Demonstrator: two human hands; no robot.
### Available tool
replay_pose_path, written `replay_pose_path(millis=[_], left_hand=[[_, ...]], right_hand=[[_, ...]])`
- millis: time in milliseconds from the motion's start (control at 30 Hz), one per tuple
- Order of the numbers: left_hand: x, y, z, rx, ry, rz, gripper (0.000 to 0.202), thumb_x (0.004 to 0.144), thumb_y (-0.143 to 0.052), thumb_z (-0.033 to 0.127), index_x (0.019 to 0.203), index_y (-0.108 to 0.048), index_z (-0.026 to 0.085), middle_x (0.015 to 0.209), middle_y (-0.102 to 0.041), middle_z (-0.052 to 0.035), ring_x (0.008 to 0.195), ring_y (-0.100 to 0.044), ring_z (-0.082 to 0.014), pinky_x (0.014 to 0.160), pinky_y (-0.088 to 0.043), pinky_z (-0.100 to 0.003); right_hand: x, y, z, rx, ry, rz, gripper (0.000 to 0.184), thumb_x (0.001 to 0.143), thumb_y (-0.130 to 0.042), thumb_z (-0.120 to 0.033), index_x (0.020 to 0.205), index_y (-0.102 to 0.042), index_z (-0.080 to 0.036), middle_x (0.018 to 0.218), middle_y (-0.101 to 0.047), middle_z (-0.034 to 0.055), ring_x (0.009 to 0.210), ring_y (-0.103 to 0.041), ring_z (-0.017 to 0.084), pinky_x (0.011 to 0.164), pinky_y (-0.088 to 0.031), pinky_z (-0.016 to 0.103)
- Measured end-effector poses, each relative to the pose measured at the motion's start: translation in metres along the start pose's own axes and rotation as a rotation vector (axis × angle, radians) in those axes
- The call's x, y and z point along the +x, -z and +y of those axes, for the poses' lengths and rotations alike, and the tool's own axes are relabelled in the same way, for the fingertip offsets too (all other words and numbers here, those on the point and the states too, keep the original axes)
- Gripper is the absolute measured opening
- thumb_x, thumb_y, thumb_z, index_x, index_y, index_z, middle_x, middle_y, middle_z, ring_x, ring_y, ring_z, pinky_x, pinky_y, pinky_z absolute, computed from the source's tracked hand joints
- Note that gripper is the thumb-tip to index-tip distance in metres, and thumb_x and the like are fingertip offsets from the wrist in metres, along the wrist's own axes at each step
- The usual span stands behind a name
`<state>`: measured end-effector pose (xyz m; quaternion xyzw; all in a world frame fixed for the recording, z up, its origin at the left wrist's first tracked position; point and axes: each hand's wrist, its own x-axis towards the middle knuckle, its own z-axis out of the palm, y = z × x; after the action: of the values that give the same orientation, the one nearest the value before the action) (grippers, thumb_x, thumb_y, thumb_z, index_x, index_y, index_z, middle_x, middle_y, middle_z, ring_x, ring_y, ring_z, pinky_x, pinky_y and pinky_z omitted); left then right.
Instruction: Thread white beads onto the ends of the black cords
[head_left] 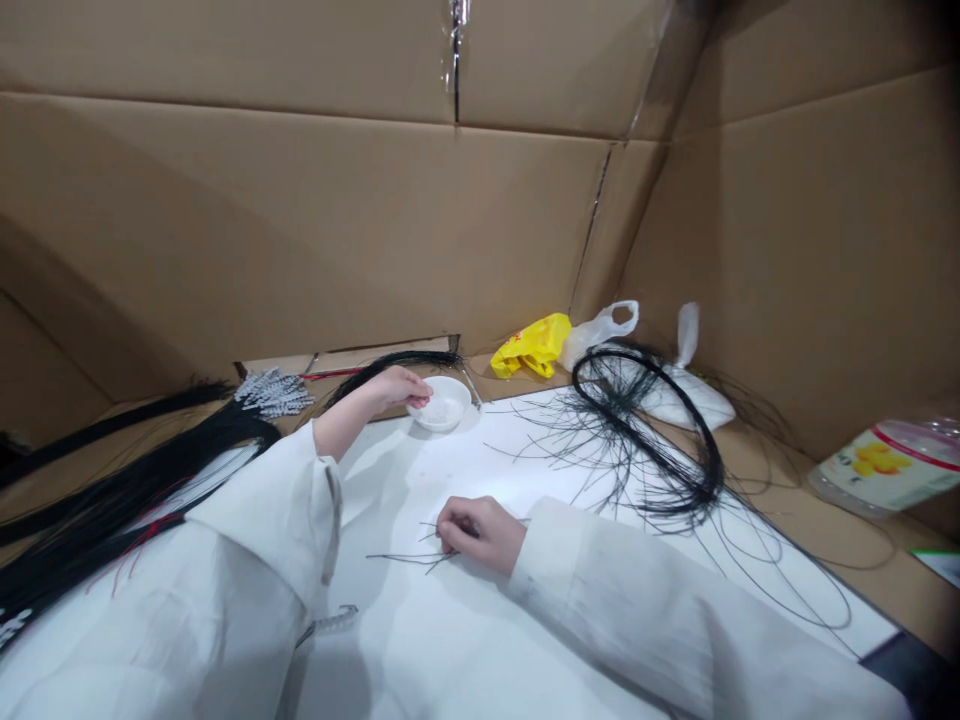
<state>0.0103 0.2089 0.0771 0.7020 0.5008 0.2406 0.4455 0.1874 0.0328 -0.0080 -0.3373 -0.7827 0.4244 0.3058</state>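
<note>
My left hand (405,388) reaches to a small white bowl (454,412), with its fingertips pinched together over the left rim. Whatever sits between those fingertips is too small to make out. Small pale bits seem to lie in the bowl. Closer to me, my right hand (481,532) rests on the white board (390,640), closed around a few thin black cords (394,557). Their ends stick out to the left of the fingers. A looped bundle of black cords (709,460) lies on the board beyond my right forearm, loose ends fanning out.
Long black cord bundles (150,465) with white-tipped ends (274,393) lie on the left. At the back are a yellow plastic bag (532,345) and a tied clear bag (686,395). A plastic jar (889,465) lies at right. Cardboard walls (300,220) enclose the table.
</note>
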Motion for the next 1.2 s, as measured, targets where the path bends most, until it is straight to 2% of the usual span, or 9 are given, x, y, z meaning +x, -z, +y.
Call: replay_pose_path(millis=[167, 267, 333, 500, 700, 800, 933, 1067, 1200], left_hand=[[-0.035, -0.003, -0.001, 0.194, -0.045, 0.022, 0.01, 0.06, -0.063, 0.022, 0.064, -0.064, 0.013, 0.052, -0.061, -0.0015, 0.051, -0.055, -0.0124, 0.054, -0.043, -0.025], [-0.061, -0.016, -0.015, 0.35, -0.079, 0.071, 0.004, 0.058, -0.058, 0.016, 0.058, -0.062, 0.015, 0.047, -0.057, 0.0005, 0.048, -0.052, -0.0129, 0.052, -0.037, -0.024], [-0.073, -0.028, -0.028, 0.425, -0.095, 0.108, 0.007, 0.058, -0.055, 0.014, 0.055, -0.061, 0.016, 0.053, -0.06, -0.0007, 0.055, -0.054, -0.0146, 0.054, -0.036, -0.024], [-0.079, -0.044, -0.049, 0.515, -0.107, 0.129, 0.007, 0.062, -0.054, 0.019, 0.061, -0.061, 0.018, 0.065, -0.063, -0.0017, 0.063, -0.055, -0.0163, 0.058, -0.038, -0.024], [-0.077, -0.027, -0.034, 0.563, -0.094, 0.071, 0.015, 0.068, -0.055, 0.028, 0.066, -0.065, 0.017, 0.061, -0.064, -0.0003, 0.059, -0.056, -0.0143, 0.054, -0.038, -0.022], [-0.071, -0.01, -0.014, 0.613, -0.114, 0.102, 0.025, 0.076, -0.048, 0.03, 0.069, -0.067, 0.015, 0.057, -0.063, -0.0011, 0.055, -0.055, -0.0136, 0.054, -0.036, -0.022], [-0.046, 0.002, 0.012, 0.673, -0.173, 0.121, 0.024, 0.077, -0.049, 0.026, 0.076, -0.069, 0.014, 0.07, -0.068, -0.0031, 0.064, -0.058, -0.0149, 0.06, -0.038, -0.022], [-0.008, -0.009, 0.019, 0.738, -0.204, 0.07, 0.02, 0.076, -0.051, 0.019, 0.085, -0.068, 0.014, 0.087, -0.068, -0.0057, 0.079, -0.059, -0.017, 0.07, -0.04, -0.023], [0.022, -0.023, 0.005, 0.817, -0.135, -0.076, 0.022, 0.071, -0.063, 0.02, 0.091, -0.064, 0.012, 0.09, -0.065, -0.007, 0.08, -0.058, -0.0172, 0.073, -0.044, -0.028]], right_hand=[[-0.001, 0.001, -0.003, -0.045, 0.029, -0.009, 0.016, 0.083, -0.044, -0.021, 0.076, -0.057, -0.015, 0.065, -0.064, 0.0018, 0.055, -0.051, 0.009, 0.057, -0.041, 0.019], [-0.002, 0.002, -0.005, -0.062, 0.041, -0.016, 0.015, 0.083, -0.044, -0.02, 0.076, -0.057, -0.016, 0.066, -0.063, 0.0016, 0.056, -0.051, 0.009, 0.058, -0.041, 0.019], [-0.003, 0.002, -0.005, -0.064, 0.038, -0.023, 0.016, 0.083, -0.043, -0.02, 0.077, -0.057, -0.016, 0.067, -0.063, 0.0013, 0.056, -0.051, 0.009, 0.057, -0.04, 0.019], [-0.004, 0.003, -0.004, -0.07, 0.047, -0.033, 0.015, 0.083, -0.043, -0.018, 0.077, -0.057, -0.016, 0.067, -0.063, 0.001, 0.057, -0.051, 0.009, 0.058, -0.04, 0.019], [-0.003, 0.004, -0.006, -0.068, 0.037, -0.034, 0.014, 0.081, -0.045, -0.017, 0.075, -0.057, -0.016, 0.066, -0.063, 0.0014, 0.057, -0.052, 0.009, 0.058, -0.04, 0.019], [-0.004, 0.004, -0.007, -0.06, 0.03, -0.025, 0.015, 0.082, -0.044, -0.017, 0.074, -0.057, -0.016, 0.066, -0.062, 0.0012, 0.057, -0.051, 0.009, 0.057, -0.039, 0.018], [-0.005, 0.003, -0.006, -0.04, 0.023, -0.02, 0.016, 0.083, -0.044, -0.018, 0.075, -0.057, -0.016, 0.067, -0.063, 0.0015, 0.058, -0.051, 0.009, 0.057, -0.039, 0.019], [-0.005, 0.002, -0.006, -0.025, 0.003, -0.01, 0.014, 0.081, -0.045, -0.018, 0.074, -0.057, -0.015, 0.066, -0.063, 0.0021, 0.057, -0.051, 0.009, 0.056, -0.04, 0.019], [-0.005, 0.002, -0.009, -0.005, -0.016, -0.001, 0.014, 0.081, -0.045, -0.018, 0.073, -0.057, -0.015, 0.066, -0.063, 0.0025, 0.056, -0.051, 0.009, 0.056, -0.04, 0.019]])
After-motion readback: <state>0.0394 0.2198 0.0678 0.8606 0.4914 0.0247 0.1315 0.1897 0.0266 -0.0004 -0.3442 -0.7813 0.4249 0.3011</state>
